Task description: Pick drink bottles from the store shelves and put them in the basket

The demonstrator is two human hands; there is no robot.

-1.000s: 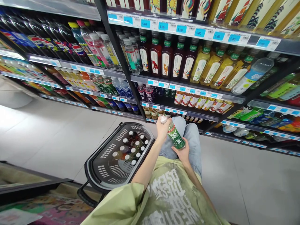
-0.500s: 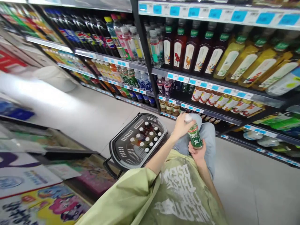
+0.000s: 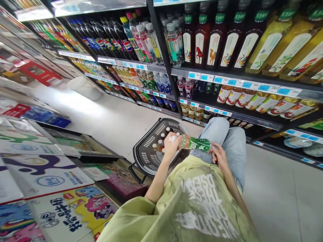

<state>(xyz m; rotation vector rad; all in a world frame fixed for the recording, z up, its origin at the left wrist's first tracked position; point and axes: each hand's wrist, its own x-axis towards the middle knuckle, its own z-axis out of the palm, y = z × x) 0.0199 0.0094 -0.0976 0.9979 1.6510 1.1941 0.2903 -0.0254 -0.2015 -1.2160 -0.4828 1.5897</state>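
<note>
A green-labelled bottle (image 3: pixel 195 143) with a white cap lies nearly level in front of me, above my knees. My left hand (image 3: pixel 171 148) grips its neck and cap end, over the edge of the basket. My right hand (image 3: pixel 219 155) holds its base end, fingers curled on it. Below the left hand, a dark plastic shopping basket (image 3: pixel 146 156) stands on the floor with several white-capped bottles upright inside it.
Drink shelves (image 3: pixel 227 80) with blue price tags run along the front and right, full of bottles. A low freezer cabinet (image 3: pixel 63 158) with cartoon stickers stands at my left. Pale floor tiles (image 3: pixel 111 117) stretch away down the aisle.
The bottle has tipped from upright to nearly level, cap end swung left toward the basket. The view has turned left, bringing more of the freezer into sight.
</note>
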